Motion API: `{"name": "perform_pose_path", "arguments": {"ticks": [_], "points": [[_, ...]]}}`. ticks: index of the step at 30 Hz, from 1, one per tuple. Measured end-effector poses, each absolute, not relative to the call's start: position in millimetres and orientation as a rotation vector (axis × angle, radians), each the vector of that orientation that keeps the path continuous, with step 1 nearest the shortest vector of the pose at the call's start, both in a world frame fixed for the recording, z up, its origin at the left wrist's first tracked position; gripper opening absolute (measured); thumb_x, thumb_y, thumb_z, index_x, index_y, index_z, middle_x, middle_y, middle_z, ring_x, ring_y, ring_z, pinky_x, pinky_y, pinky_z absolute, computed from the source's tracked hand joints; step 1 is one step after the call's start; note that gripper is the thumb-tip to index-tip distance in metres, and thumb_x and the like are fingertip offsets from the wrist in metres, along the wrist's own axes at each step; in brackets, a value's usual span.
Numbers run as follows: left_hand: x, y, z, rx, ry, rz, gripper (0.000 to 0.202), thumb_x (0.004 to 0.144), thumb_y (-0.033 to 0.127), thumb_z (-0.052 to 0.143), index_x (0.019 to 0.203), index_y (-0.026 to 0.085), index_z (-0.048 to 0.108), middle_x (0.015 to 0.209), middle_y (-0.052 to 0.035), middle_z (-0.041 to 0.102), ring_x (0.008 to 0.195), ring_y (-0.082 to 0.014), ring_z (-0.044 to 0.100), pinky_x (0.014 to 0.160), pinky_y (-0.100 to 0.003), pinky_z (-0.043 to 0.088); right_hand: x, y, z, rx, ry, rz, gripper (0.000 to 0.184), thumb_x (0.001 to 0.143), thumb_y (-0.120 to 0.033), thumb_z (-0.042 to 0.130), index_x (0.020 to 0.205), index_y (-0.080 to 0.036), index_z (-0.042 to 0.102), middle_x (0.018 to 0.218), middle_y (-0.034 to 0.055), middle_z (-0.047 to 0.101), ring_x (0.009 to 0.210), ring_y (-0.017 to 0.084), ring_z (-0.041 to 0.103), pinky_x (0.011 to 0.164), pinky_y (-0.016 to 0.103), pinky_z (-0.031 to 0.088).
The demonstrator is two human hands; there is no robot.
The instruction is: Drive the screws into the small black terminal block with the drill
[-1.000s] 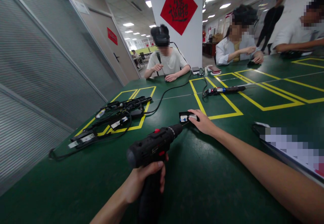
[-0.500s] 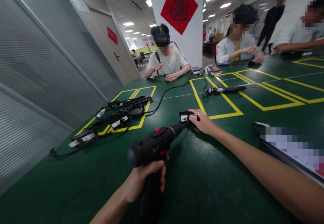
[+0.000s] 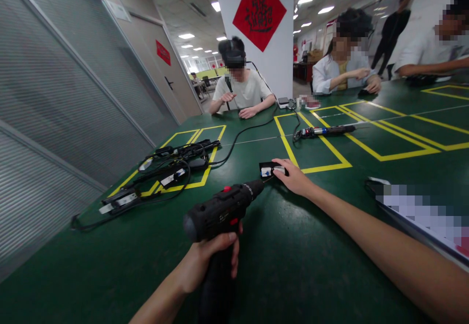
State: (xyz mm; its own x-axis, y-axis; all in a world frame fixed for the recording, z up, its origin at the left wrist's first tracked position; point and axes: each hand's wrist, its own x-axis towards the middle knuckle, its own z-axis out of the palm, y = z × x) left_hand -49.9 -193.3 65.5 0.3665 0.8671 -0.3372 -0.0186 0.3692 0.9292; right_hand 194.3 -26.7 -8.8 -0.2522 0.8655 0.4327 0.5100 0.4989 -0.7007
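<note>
My left hand (image 3: 216, 253) is wrapped round the grip of a black cordless drill (image 3: 220, 211) with red buttons. The drill points away from me and to the right, and its thin bit (image 3: 268, 179) reaches close to a small black box-like piece (image 3: 263, 166) with a white label. Whether the bit touches that piece I cannot tell. My right hand (image 3: 293, 175) grips the piece's right end against the green table (image 3: 278, 246), fingers over its top and part of it hidden beneath them.
Black power adapters with tangled cables (image 3: 176, 162) lie at the left. A pen-shaped tool with a cord (image 3: 328, 130) rests beyond my right hand, near yellow tape outlines (image 3: 326, 169). A blurred-out flat item (image 3: 421, 216) lies at the right. Several people sit across the table.
Almost nothing differs. The drill and both hands hold nearly the same positions, and the view has shifted very slightly.
</note>
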Motion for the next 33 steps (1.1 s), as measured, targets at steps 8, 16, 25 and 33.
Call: {"name": "perform_pose_path", "arguments": {"ticks": [8, 16, 25, 33], "points": [[-52.8, -192.7, 63.2, 1.036, 1.008, 0.708, 0.03, 0.083, 0.03, 0.044, 0.107, 0.012, 0.045, 0.059, -0.0009, 0.054, 0.049, -0.0169, 0.056, 0.051, -0.031, 0.042, 195.3, -27.9, -7.5, -1.139, -1.917, 0.544, 0.033, 0.089, -0.03, 0.051, 0.12, -0.018, 0.049, 0.119, 0.008, 0.054, 0.1, 0.022, 0.057, 0.084, 0.043, 0.047], [-52.4, -193.5, 64.6, 1.011, 0.994, 0.711, 0.034, 0.082, 0.03, 0.045, 0.11, 0.011, 0.045, 0.06, -0.001, 0.054, 0.049, -0.0166, 0.056, 0.051, -0.031, 0.042, 194.9, -28.1, -6.8, -1.145, -1.918, 0.548, 0.033, 0.089, -0.03, 0.051, 0.12, -0.018, 0.049, 0.12, 0.0081, 0.054, 0.101, 0.022, 0.056, 0.085, 0.044, 0.047], [-52.0, -192.9, 64.3, 1.028, 1.012, 0.716, 0.027, 0.082, 0.03, 0.045, 0.102, 0.012, 0.045, 0.058, -0.001, 0.054, 0.048, -0.0169, 0.056, 0.05, -0.03, 0.042, 194.6, -26.7, -9.4, -1.14, -1.916, 0.529, 0.033, 0.089, -0.029, 0.051, 0.12, -0.018, 0.05, 0.119, 0.008, 0.054, 0.101, 0.022, 0.056, 0.085, 0.044, 0.046], [-52.7, -192.2, 64.8, 1.04, 0.989, 0.694, 0.023, 0.082, 0.03, 0.045, 0.097, 0.014, 0.045, 0.058, -0.0012, 0.055, 0.049, -0.0172, 0.057, 0.05, -0.03, 0.042, 195.2, -27.1, -8.3, -1.142, -1.919, 0.534, 0.033, 0.089, -0.029, 0.051, 0.12, -0.018, 0.049, 0.119, 0.008, 0.054, 0.1, 0.021, 0.057, 0.084, 0.043, 0.048]]}}
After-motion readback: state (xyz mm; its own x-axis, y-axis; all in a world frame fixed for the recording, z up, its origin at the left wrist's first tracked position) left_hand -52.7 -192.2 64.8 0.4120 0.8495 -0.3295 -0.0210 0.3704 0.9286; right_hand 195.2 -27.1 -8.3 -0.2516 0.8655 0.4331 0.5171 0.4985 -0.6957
